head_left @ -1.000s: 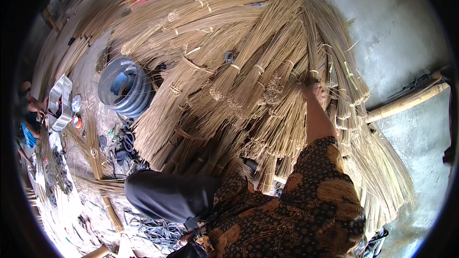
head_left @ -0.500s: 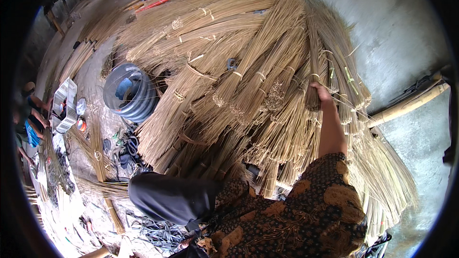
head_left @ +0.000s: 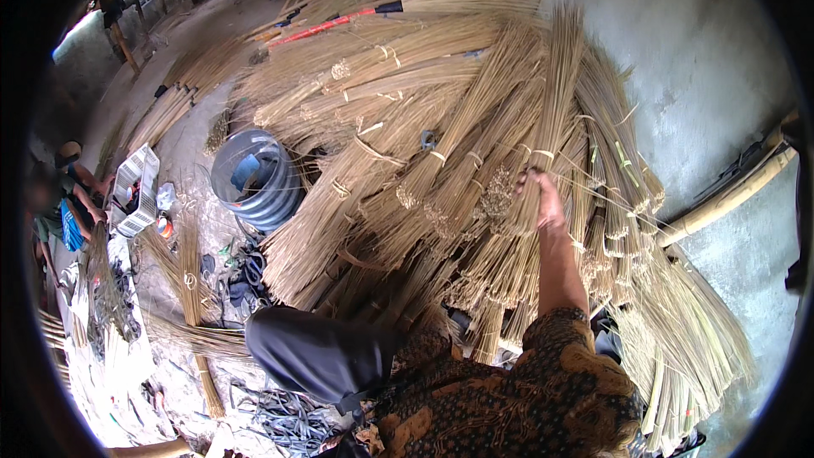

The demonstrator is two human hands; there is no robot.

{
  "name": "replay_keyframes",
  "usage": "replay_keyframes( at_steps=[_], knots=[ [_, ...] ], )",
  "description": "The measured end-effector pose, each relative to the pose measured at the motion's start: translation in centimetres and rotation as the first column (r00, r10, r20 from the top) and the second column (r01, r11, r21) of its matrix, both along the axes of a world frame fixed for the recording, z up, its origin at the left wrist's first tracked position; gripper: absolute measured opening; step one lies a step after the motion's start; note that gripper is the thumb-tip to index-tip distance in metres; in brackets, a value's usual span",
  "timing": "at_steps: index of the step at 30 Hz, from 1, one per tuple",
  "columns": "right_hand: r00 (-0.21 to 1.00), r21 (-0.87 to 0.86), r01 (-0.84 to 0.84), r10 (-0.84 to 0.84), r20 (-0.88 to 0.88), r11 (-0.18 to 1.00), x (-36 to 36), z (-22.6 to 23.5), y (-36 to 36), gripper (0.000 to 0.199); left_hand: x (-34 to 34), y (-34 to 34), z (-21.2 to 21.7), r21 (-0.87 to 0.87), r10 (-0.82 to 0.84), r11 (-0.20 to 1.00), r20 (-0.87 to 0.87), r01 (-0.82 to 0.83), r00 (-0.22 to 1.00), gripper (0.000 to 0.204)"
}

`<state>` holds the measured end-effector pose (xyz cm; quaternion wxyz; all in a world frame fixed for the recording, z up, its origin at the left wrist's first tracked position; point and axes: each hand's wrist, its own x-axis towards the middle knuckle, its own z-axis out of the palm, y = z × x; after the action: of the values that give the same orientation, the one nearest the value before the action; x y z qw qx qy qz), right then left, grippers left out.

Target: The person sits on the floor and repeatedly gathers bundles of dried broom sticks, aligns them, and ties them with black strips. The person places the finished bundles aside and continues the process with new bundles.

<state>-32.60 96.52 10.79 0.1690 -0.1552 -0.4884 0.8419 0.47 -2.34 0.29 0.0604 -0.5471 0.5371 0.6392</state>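
Note:
My right hand point(head_left: 547, 195) is closed around the lower end of a tied bundle of broom straw point(head_left: 557, 93). A pale tie circles this bundle just above my fingers, and its thin tips fan away toward the wall. More tied straw bundles point(head_left: 487, 131) lie close on its left, their cut ends facing me. Others point(head_left: 623, 153) spread to its right, against the grey wall. A patterned dark sleeve point(head_left: 564, 331) covers my upper right arm. My left hand is out of the picture.
A grey ribbed tub point(head_left: 263, 182) with scraps inside stands left of the pile. A red pole point(head_left: 322, 27) lies across the straw. A bamboo pole point(head_left: 729, 193) juts in at right. Farther left, a person point(head_left: 72, 203) sits by a white crate point(head_left: 134, 191). Dark strips point(head_left: 292, 420) litter the floor.
My right hand has shifted left with the straw bundle, which now leans over the neighbouring bundles with its tips tilted right. The whole view has swung slightly.

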Motion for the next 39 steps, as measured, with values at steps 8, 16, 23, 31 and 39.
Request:
replay_keyframes(
  at_steps=[8, 16, 23, 31, 39],
  knots=[
    [0.921, -0.028, -0.385, 0.382, -0.074, 0.923, -2.1, 2.2, -8.1, 0.053, 2.3, -0.6, -0.7, -0.001, -0.042, 0.999, -0.128, 0.042, 0.991, 0.049],
    [0.919, 0.857, -0.093, -0.288, 0.269, 0.506, -4.3, 0.6, -12.9, 0.054, 3.3, -0.4, -0.5, -0.014, 0.003, 1.000, -0.065, -0.004, 0.998, 0.052],
    [0.806, 0.923, -0.358, -0.452, 0.381, 0.140, -2.2, 3.0, -14.6, 0.068, 2.7, -0.1, -0.2, -0.099, -0.066, 0.994, -0.122, 0.054, 0.990, 0.050],
    [0.855, 0.954, -0.249, -0.425, 0.296, 0.164, -4.4, 1.7, -12.6, 0.065, 3.1, -0.3, 0.4, 0.025, -0.003, 1.000, -0.069, 0.005, 0.998, 0.049],
    [0.889, 0.616, -0.047, -0.249, 0.385, 0.787, -14.7, 3.9, -7.4, 0.056, 3.0, 1.2, 1.7, -0.062, 0.032, 0.998, 0.069, -0.028, 0.997, 0.045]
  ],
)
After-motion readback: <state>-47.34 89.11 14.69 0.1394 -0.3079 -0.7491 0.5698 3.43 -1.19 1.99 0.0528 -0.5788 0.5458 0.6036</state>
